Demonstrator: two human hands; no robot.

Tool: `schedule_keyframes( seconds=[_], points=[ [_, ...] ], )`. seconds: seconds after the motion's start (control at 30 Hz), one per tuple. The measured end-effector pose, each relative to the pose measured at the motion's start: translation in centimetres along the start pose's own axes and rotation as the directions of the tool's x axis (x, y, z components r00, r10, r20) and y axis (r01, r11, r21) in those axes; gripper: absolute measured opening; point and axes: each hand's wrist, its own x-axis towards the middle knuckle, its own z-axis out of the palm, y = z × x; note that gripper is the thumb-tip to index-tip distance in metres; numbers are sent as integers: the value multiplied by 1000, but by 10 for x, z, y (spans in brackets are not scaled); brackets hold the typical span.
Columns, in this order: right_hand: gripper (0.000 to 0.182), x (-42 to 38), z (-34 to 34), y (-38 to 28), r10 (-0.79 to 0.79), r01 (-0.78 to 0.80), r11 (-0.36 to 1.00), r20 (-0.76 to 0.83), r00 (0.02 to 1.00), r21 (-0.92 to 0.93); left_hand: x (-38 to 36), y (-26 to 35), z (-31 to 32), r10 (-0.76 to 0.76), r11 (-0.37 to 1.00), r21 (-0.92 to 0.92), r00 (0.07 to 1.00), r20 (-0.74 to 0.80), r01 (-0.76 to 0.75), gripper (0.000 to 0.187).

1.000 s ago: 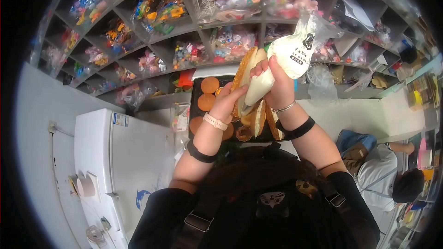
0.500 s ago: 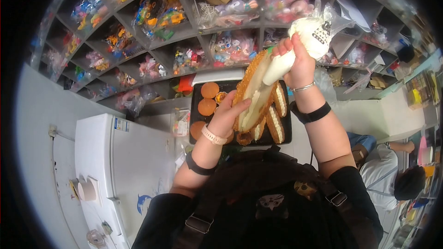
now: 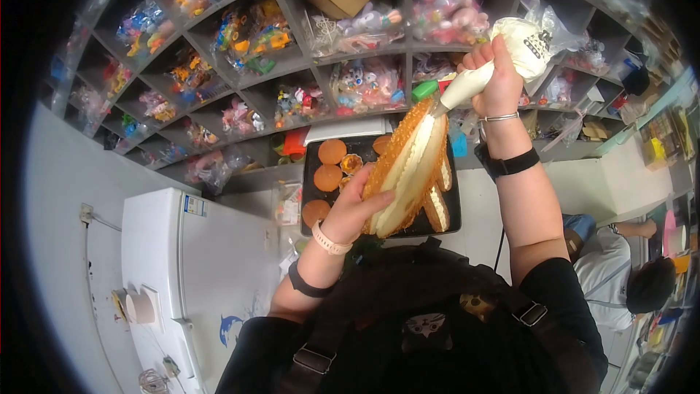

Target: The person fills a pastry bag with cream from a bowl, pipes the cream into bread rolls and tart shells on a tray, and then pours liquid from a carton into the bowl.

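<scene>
Split along its length, a long crumb-coated bread roll (image 3: 408, 164) is held up over the tray by my left hand (image 3: 359, 208), fingers closed around its lower end. A line of white cream (image 3: 421, 138) runs along the inside of the split. My right hand (image 3: 497, 76) squeezes a piping bag (image 3: 521, 47) full of cream, its metal tip at the roll's upper end. Beneath, the black baking tray (image 3: 309, 175) carries round buns (image 3: 327, 177), small tarts (image 3: 351, 163) and cream-filled rolls (image 3: 437, 210), partly hidden by the held roll.
Grey cubby shelves (image 3: 315, 69) full of bagged toys stand behind the tray. On the left is a white fridge (image 3: 219, 248). Another person (image 3: 605, 273) in a white shirt is at the lower right, by a counter.
The piping bag's tip has moved up and away along the roll to its far end, leaving a longer line of cream. My right hand has shifted right; the roll has tilted slightly.
</scene>
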Motion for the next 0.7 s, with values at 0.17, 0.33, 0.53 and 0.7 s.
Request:
schedule_keyframes(
  seconds=[0.17, 0.33, 0.53, 0.7],
  points=[
    [34, -6, 6, -9, -201, 195, 978, -72, 977, -77, -4, -2, 1, -15, 1000, -1, 1000, -3, 15, 49],
    [37, -44, 9, -21, -224, 224, 974, 43, 974, 24, 0, -11, 3, -13, 988, -157, 995, -96, -2, 42],
    [45, -98, 38, 28, 241, -246, 968, 80, 967, 57, 19, -27, 5, 4, 991, -128, 985, -175, -27, 31],
    [48, -107, 45, 40, 298, -298, 952, -8, 954, -63, 20, -27, 5, 1, 986, -163, 987, -162, -27, 29]
  ],
)
